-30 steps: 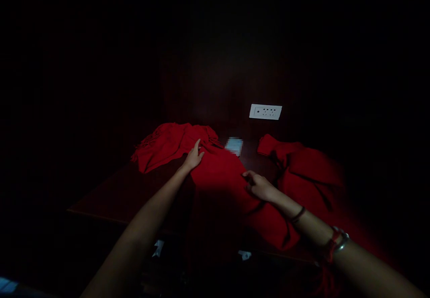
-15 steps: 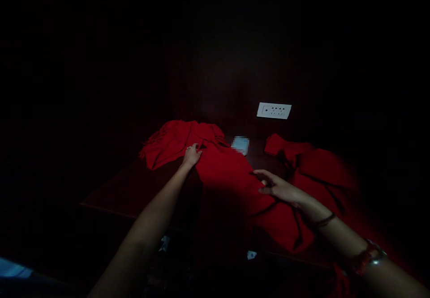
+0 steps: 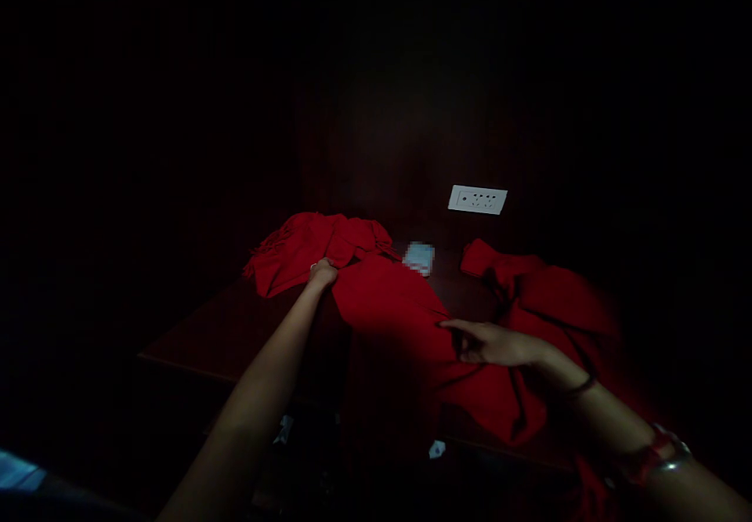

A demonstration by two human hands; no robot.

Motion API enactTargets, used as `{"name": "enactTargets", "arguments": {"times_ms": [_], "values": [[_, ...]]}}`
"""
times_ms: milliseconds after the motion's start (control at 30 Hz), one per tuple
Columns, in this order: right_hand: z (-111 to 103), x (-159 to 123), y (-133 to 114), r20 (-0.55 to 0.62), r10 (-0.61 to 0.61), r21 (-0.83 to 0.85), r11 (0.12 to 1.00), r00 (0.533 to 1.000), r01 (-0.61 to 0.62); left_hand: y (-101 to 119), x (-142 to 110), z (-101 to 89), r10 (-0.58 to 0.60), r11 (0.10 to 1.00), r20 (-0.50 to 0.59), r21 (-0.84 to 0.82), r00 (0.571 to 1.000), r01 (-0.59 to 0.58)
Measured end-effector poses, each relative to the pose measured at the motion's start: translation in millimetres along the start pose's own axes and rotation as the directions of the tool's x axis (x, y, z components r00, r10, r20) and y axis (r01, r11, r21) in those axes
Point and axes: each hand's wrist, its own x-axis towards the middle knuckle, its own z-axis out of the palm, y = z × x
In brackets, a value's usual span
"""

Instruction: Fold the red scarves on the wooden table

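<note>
A red scarf (image 3: 391, 302) lies spread in the middle of the dark table, its near part dropping into shadow over the front. At its far left corner my left hand (image 3: 323, 273), with a ring on it, is closed on the cloth edge. My right hand (image 3: 497, 344) rests at the scarf's right side. Its index finger stretches out over the fabric, the thumb stays apart below, and the other fingers are bent and partly in shadow. Small creases show by that fingertip. Another red cloth with fringes (image 3: 299, 251) lies bunched behind my left hand.
More red cloth (image 3: 564, 299) is heaped on the right. A small pale blurred item (image 3: 419, 259) sits at the back of the table (image 3: 205, 330). A white socket plate (image 3: 477, 200) is on the wall. Small white pieces (image 3: 436, 450) show below the front edge.
My left hand has moved slightly left and nearer, drawing the scarf's corner with it and closing further. My right hand has shifted slightly lower, its index finger straighter.
</note>
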Motion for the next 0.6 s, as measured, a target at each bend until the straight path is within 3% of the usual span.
{"name": "enactTargets", "arguments": {"times_ms": [133, 233, 333, 433, 500, 600], "values": [[-1.8, 29.6, -2.8, -0.28, -0.068, -0.355, 0.934, 0.958, -0.037, -0.1, -0.9, -3.6, 0.002, 0.997, 0.017, 0.081, 1.0, -0.003], [-1.1, 59.9, -4.4, -0.37, -0.125, -0.505, 0.859, 0.921, -0.087, 1.2, -3.7, -2.9, -0.014, 1.0, 0.091, -0.014, 0.996, 0.015], [-0.7, 83.5, -1.3, -0.344, -0.114, -0.558, 0.823, 0.932, -0.106, 5.2, -7.2, -5.6, -0.054, 0.974, 0.179, -0.207, 0.982, 0.091], [-4.9, 93.0, 7.0, -0.353, -0.03, -0.586, 0.786, 0.935, -0.196, 12.9, -8.9, -15.1, -0.048, 0.948, 0.165, -0.302, 0.985, 0.097], [-11.6, 92.5, 14.8, -0.412, -0.003, -0.576, 0.776, 0.911, -0.258, 17.9, -9.0, -23.0, -0.06, 0.91, 0.167, -0.396, 0.984, 0.123], [-26.5, 87.4, 28.0, -0.557, -0.025, -0.526, 0.784, 0.83, -0.33, 21.0, -8.4, -29.4, -0.159, 0.765, 0.272, -0.573, 0.949, 0.293]]}}
